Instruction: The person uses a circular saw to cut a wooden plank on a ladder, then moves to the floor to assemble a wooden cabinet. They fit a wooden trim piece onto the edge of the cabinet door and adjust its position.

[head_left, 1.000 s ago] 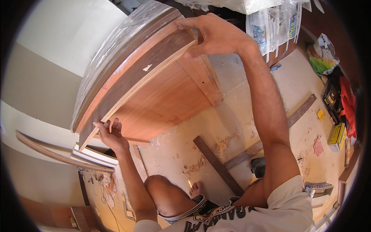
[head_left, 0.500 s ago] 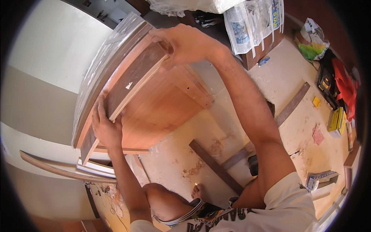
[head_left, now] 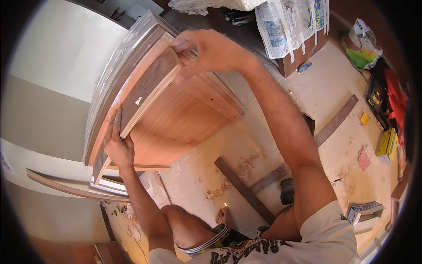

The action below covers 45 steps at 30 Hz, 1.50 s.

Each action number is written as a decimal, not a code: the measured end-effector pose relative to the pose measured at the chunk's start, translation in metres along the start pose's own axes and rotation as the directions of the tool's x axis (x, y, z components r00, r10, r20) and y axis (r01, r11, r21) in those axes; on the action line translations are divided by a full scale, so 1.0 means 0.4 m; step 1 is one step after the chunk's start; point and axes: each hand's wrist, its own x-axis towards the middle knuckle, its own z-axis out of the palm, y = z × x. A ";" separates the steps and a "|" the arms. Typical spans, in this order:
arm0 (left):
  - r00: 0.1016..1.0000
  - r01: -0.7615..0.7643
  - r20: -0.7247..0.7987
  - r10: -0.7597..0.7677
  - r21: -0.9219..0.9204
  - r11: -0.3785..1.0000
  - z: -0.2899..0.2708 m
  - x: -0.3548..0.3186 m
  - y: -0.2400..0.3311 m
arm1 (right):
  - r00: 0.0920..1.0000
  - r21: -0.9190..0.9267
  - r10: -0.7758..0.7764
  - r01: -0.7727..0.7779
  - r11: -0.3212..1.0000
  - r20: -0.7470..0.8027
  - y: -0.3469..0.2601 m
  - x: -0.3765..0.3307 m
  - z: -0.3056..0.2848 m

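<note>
A long dark brown wooden board (head_left: 147, 92) with a pale plywood edge lies along the front of a wooden cabinet (head_left: 189, 123). My left hand (head_left: 120, 148) grips its nearer part, fingers on the brown face and thumb at the lower edge. At the far end my right hand (head_left: 215, 50) is closed around the board's end, its thumb and fingertips on either side. A small white chip mark shows on the brown face. The cabinet's top edge is wrapped in clear plastic (head_left: 116, 57).
Brown wood strips (head_left: 241, 189) lie on the dusty floor, and a curved strip (head_left: 74, 189) is at the left. To the right are a yellow box (head_left: 386, 143), a red bag (head_left: 394, 101) and a black tool case (head_left: 376, 97). A newspaper-covered cabinet (head_left: 299, 53) stands at the back.
The board has shifted slightly left along the cabinet's front, with both hands keeping hold of it. The view has also moved a little.
</note>
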 end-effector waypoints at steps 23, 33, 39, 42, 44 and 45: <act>0.999 -0.050 -0.005 0.051 0.014 0.999 -0.001 0.003 -0.007 | 0.995 -0.013 0.066 -0.065 0.998 0.073 0.014 0.004 -0.021; 0.995 -0.045 -0.095 0.041 -0.033 0.998 0.014 0.007 0.005 | 0.992 0.024 0.089 -0.091 0.996 0.089 0.007 0.006 -0.023; 0.987 0.081 -0.144 -0.070 0.073 0.994 0.031 0.006 0.000 | 0.993 -0.138 0.085 -0.074 0.988 0.081 -0.028 0.000 -0.034; 0.979 0.039 -0.204 -0.018 0.101 0.994 0.039 0.006 -0.003 | 0.986 -0.203 0.079 -0.048 0.978 0.144 -0.057 -0.003 -0.061; 0.985 0.067 -0.164 -0.047 0.115 0.991 0.030 0.007 0.010 | 0.986 -0.181 0.054 -0.026 0.983 0.156 -0.072 -0.004 -0.068; 0.987 0.081 -0.145 -0.063 0.122 0.989 0.027 0.008 0.014 | 0.986 -0.169 0.042 -0.014 0.985 0.162 -0.078 -0.004 -0.069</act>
